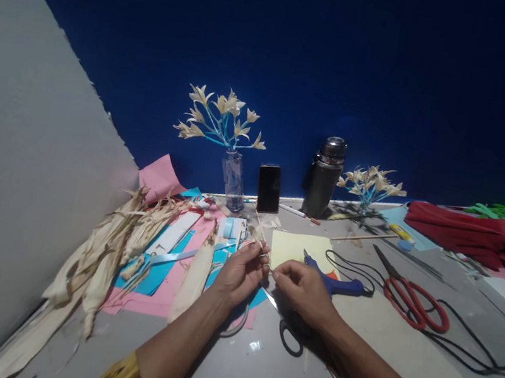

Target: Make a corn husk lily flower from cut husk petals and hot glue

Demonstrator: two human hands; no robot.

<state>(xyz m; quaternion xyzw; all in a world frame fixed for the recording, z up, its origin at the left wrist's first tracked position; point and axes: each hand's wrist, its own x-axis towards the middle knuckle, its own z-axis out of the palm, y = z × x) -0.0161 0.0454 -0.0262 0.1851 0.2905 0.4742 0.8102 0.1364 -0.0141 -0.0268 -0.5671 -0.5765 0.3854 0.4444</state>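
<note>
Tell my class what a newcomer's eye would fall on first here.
Probably the pale flowers in the tall clear vase at the back, against the blue wall. Next, perhaps, the red-handled scissors, right of the right hand, and the dried husks heaped at the left.

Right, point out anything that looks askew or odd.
One pink sheet, back left, sticks up by the blue wall instead of lying flat; no spill shows.

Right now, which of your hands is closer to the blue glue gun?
My right hand. It's just left of the blue glue gun, very near its nozzle. My left hand is farther left, beyond my right hand.
</note>
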